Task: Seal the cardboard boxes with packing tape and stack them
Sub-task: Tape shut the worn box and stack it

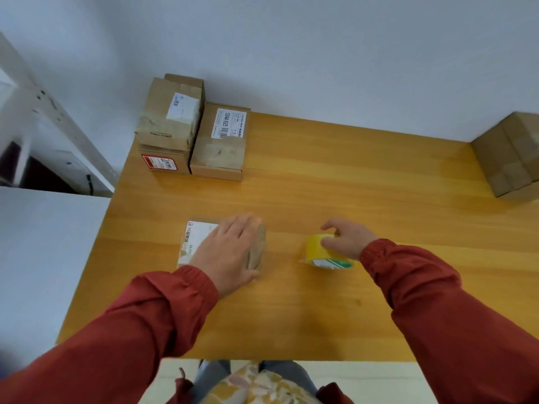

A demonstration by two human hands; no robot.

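Pressing left hand [229, 249] flat on box [196, 239], likely light, stiff; right hand [348, 239] grips tape roll [322, 256] by outer rim.

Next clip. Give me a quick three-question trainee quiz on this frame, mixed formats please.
1. True or false: the left hand lies flat on the small box.
2. What does the right hand grip? A) scissors B) the yellow tape roll C) a marker
3. Fill in: at the far left, the upper box sits on a lower box with a ___ label.

Key: 1 true; 2 B; 3 red.
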